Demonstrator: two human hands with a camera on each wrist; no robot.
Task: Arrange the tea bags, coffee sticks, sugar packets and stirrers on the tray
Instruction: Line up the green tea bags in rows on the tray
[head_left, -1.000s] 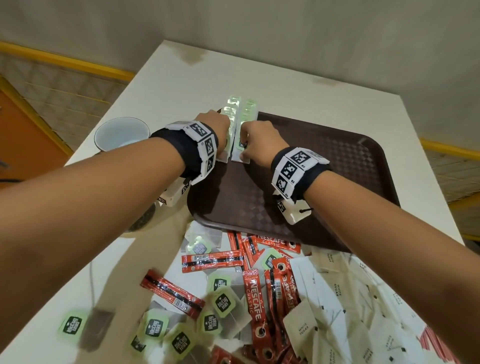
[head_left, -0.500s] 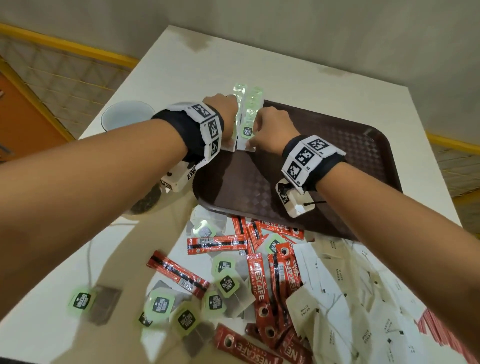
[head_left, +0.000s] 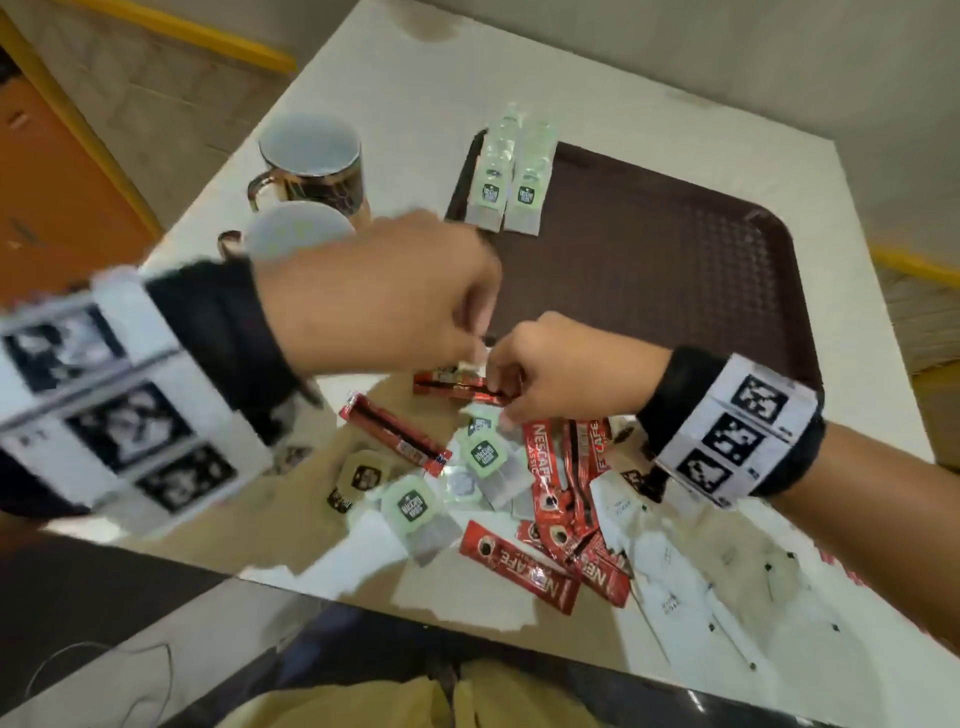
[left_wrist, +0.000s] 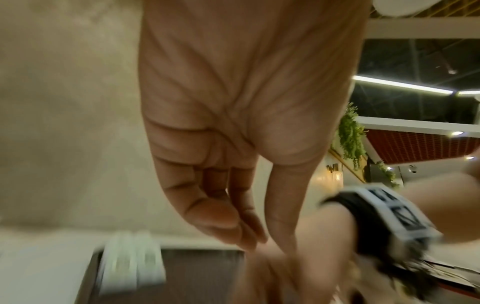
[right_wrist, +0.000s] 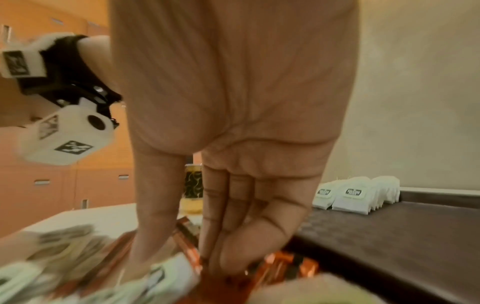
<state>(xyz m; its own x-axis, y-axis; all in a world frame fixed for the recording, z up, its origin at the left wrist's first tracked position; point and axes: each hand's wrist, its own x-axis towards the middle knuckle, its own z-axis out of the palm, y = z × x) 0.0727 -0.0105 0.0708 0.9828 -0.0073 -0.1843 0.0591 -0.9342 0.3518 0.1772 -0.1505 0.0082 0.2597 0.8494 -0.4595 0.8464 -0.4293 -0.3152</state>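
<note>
Two rows of tea bags lie on the tray at its far left corner, long axis running away from the person. Just before the tray's near edge, the right hand pinches a red coffee stick lying crosswise. The left hand hovers above it, fingers loosely curled, holding nothing visible. Two mugs stand left of the tray on the tabletop.
</note>
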